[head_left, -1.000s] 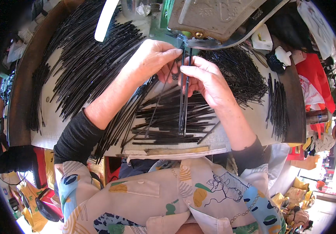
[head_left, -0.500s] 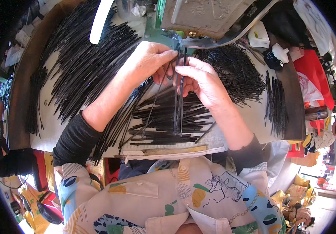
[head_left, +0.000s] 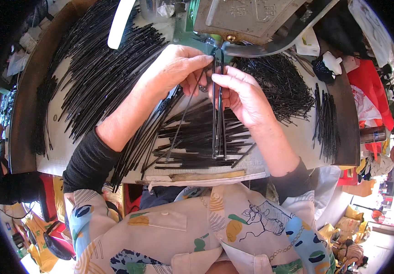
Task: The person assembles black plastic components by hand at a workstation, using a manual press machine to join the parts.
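Note:
In front of a green-based machine, both my hands are closed around a narrow bundle of thin black jointed rods. The bundle's upper end is close under the machine's front; whether it touches cannot be told. My left hand pinches near the top, thumb against the bundle, and one loose thin rod slants down from its fingers. A dark ring-like piece shows by those fingertips. From the other side, my right hand grips slightly lower, thumb across the rods. Below hangs the bundle's long free end, over a layer of black rods.
A large heap of black rods covers the table's left side. Tangled black pieces lie behind my right hand, with a smaller bunch at the far right. A curved metal lever sweeps over the machine's right side.
The held rods have shifted slightly right and now lie closer to parallel. My hands keep nearly the same grip, and the whole view has moved a little.

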`<act>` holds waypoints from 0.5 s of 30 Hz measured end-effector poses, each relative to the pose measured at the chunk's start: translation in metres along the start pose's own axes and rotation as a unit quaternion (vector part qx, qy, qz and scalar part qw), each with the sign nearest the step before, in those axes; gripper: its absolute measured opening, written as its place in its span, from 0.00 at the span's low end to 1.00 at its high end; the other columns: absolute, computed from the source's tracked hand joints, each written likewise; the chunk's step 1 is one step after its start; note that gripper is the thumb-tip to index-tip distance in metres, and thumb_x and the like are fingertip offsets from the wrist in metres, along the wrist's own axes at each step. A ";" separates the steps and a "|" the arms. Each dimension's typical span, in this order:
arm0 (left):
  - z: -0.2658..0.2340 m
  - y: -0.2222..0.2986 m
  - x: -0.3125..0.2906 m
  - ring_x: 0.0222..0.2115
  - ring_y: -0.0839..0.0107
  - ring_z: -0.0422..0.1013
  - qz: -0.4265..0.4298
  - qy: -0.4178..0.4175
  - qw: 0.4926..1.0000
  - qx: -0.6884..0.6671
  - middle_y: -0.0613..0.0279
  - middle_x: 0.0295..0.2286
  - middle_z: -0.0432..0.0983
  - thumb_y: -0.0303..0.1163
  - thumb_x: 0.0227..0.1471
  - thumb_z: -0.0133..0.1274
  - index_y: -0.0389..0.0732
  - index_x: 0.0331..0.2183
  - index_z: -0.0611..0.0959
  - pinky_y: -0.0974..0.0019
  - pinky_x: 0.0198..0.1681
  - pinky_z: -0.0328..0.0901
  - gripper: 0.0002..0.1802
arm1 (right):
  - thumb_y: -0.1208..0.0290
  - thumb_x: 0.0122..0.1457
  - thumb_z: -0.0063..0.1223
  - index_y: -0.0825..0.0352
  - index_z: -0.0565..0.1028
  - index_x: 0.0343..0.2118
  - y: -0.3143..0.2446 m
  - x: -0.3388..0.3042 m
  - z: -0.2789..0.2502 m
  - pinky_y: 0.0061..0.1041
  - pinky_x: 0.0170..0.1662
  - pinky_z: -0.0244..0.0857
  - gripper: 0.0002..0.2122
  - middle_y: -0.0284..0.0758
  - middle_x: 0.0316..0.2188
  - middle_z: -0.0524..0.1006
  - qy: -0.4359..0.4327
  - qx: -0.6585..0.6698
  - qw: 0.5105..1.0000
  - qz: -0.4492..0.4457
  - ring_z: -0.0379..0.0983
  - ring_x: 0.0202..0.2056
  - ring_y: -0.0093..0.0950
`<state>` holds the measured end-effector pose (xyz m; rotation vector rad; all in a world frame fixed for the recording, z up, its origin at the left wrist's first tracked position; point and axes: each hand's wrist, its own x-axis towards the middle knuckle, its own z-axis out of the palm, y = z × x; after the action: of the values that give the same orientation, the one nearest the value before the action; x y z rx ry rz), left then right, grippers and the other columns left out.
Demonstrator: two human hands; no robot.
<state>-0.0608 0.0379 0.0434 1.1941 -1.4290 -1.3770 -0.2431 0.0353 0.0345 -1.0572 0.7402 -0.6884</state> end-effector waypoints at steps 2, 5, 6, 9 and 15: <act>-0.001 -0.002 0.004 0.10 0.78 0.66 -0.007 -0.007 1.000 0.006 0.64 0.15 0.71 0.40 0.54 0.48 0.35 0.23 0.77 0.77 0.11 0.60 0.18 | 0.68 0.55 0.50 0.66 0.72 0.33 0.000 0.001 -0.003 0.14 0.20 0.65 0.08 0.31 0.22 0.75 0.015 0.010 1.000 -0.011 0.71 0.19 0.18; -0.001 0.000 0.001 0.10 0.79 0.67 0.002 -0.017 0.999 0.034 0.64 0.16 0.72 0.41 0.53 0.49 0.35 0.26 0.78 0.77 0.13 0.62 0.17 | 0.68 0.54 0.50 0.66 0.72 0.35 -0.004 0.000 -0.012 0.16 0.21 0.65 0.09 0.31 0.22 0.75 0.012 -0.007 1.000 0.002 0.71 0.19 0.18; -0.001 0.003 -0.002 0.10 0.80 0.66 0.002 -0.011 0.999 0.046 0.63 0.16 0.73 0.41 0.53 0.49 0.35 0.27 0.78 0.77 0.12 0.61 0.17 | 0.68 0.54 0.51 0.67 0.72 0.36 -0.009 -0.003 -0.013 0.17 0.22 0.66 0.10 0.31 0.22 0.75 0.023 -0.029 0.999 0.005 0.71 0.20 0.19; -0.008 0.006 -0.009 0.08 0.81 0.65 0.017 -0.031 0.992 0.124 0.64 0.17 0.74 0.38 0.53 0.50 0.34 0.30 0.80 0.78 0.10 0.59 0.15 | 0.66 0.53 0.52 0.69 0.72 0.39 -0.024 -0.022 -0.024 0.14 0.19 0.58 0.13 0.28 0.20 0.72 0.055 -0.086 0.995 0.003 0.66 0.19 0.17; -0.013 -0.008 -0.021 0.12 0.78 0.68 -0.016 -0.094 0.959 0.266 0.61 0.17 0.75 0.35 0.49 0.53 0.34 0.28 0.81 0.74 0.15 0.62 0.13 | 0.66 0.55 0.47 0.72 0.72 0.40 -0.051 -0.081 -0.091 0.14 0.21 0.50 0.14 0.24 0.17 0.65 0.167 -0.278 0.946 -0.007 0.58 0.18 0.14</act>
<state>-0.0427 0.0554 0.0379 1.4494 -2.0079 -1.1848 -0.3700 0.0363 0.0699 -1.4758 1.2698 -0.6956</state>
